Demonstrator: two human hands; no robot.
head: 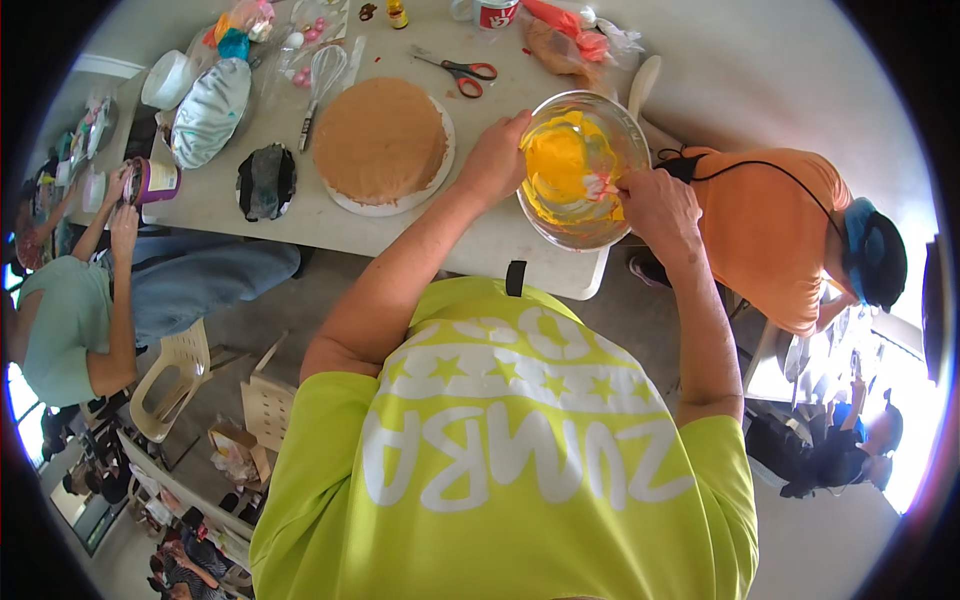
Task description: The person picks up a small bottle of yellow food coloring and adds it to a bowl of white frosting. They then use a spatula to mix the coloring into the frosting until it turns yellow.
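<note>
My left hand (496, 159) grips the left rim of a shiny mixing bowl (564, 238), which is tilted over the table's front right corner. Yellow frosting (556, 159) coats its inside. My right hand (664, 206) is closed on a utensil that reaches into the bowl; its pinkish, smeared end (598, 186) lies in the frosting, and the handle is mostly hidden by my fingers. Left of my left hand, a round cake with smooth light-brown frosting (381, 141) rests on a white round board (420, 196).
Red-handled scissors (466, 73), a whisk (327, 71), a black marker (307, 127), a small yellow bottle (397, 13), a mug (495, 13) and piping bags (566, 37) lie behind. A foil-covered oval (212, 112) is farther left. People stand left and right; chairs (176, 375) are behind.
</note>
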